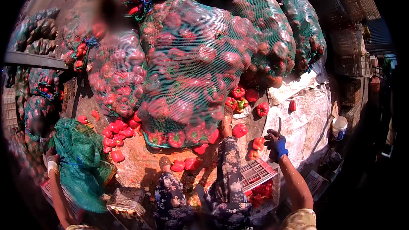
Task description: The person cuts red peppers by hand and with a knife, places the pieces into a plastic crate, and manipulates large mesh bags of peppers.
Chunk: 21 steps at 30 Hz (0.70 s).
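My right hand, in a blue glove with dark fingers, is closed around a knife; its thin blade points up and away from me. At the far left my left hand, with a white wrap at the wrist, closes on the edge of a crumpled green mesh sack; its fingers are partly hidden. In front of my legs lies a large green mesh sack of red peppers. Loose red peppers spill beside it, and another red pepper lies by my foot.
More filled pepper sacks lie behind and beside the large one. A crate with red peppers stands by my right leg, and another crate by my left. A white sheet covers ground at right, near a white bucket. Stacked crates line the right side.
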Each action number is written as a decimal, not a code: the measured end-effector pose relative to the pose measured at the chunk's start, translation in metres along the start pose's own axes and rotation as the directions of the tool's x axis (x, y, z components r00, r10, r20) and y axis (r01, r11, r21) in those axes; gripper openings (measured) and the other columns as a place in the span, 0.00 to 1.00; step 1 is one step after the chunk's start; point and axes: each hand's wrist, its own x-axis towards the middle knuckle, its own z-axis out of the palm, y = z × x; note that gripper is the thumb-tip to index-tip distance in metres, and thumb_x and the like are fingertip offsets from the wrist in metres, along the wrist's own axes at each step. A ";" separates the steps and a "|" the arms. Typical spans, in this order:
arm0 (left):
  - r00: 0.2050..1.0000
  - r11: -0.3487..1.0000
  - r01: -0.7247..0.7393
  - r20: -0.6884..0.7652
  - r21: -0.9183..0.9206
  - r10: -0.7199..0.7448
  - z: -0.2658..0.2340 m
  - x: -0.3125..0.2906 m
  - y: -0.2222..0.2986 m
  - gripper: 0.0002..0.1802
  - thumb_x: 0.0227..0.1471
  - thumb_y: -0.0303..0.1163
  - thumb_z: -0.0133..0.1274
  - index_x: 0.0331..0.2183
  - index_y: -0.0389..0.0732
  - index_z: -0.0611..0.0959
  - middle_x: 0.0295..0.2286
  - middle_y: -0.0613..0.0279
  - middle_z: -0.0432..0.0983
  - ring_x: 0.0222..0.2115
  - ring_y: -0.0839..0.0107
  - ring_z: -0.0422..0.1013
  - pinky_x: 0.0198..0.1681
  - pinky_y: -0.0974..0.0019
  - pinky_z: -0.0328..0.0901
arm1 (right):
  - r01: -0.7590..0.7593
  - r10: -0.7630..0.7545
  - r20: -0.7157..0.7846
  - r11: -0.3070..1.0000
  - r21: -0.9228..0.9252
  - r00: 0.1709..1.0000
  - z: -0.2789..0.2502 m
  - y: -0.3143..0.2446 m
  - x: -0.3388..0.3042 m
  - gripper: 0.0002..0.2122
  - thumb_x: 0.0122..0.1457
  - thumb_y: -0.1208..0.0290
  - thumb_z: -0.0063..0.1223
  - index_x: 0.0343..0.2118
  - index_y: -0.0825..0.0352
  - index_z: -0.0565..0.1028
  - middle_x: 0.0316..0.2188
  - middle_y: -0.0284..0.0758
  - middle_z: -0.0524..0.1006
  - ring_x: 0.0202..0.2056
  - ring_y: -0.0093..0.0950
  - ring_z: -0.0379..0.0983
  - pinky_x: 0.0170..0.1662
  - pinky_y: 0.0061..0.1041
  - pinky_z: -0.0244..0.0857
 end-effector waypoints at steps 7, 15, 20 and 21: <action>0.691 0.720 -0.639 0.612 0.270 0.384 0.271 -0.133 0.243 0.38 0.39 0.14 0.54 0.56 0.42 0.68 0.57 0.44 0.59 0.57 0.51 0.59 0.58 0.59 0.59 | -0.015 0.014 0.212 1.000 0.001 0.977 0.008 -0.063 -0.004 0.15 0.60 0.71 0.49 0.48 0.70 0.72 0.33 0.40 0.79 0.23 0.27 0.76 0.22 0.20 0.66; 0.318 0.616 -0.518 0.535 -0.594 0.783 0.360 -0.256 0.353 0.43 0.33 0.10 0.46 0.56 0.43 0.68 0.56 0.52 0.63 0.58 0.53 0.59 0.59 0.57 0.59 | -0.029 -0.228 0.720 0.945 0.326 0.656 0.187 -0.094 -0.170 0.25 0.63 0.64 0.45 0.61 0.68 0.59 0.58 0.37 0.63 0.56 0.30 0.65 0.43 0.29 0.68; 0.580 0.639 -0.636 0.278 -0.432 0.766 0.312 -0.268 0.331 0.32 0.44 0.25 0.53 0.54 0.40 0.70 0.51 0.50 0.67 0.53 0.52 0.64 0.55 0.55 0.62 | 0.112 -0.215 0.797 0.976 0.184 0.564 0.244 -0.053 -0.233 0.12 0.60 0.72 0.49 0.44 0.70 0.74 0.29 0.33 0.77 0.28 0.26 0.74 0.30 0.24 0.68; 0.578 0.622 -0.717 0.233 -0.314 0.783 0.309 -0.265 0.314 0.32 0.44 0.28 0.54 0.55 0.41 0.70 0.51 0.51 0.67 0.52 0.52 0.65 0.53 0.55 0.63 | -0.057 -0.082 0.815 0.989 0.139 0.573 0.252 -0.054 -0.241 0.11 0.60 0.72 0.50 0.44 0.70 0.74 0.27 0.33 0.76 0.24 0.24 0.72 0.26 0.23 0.67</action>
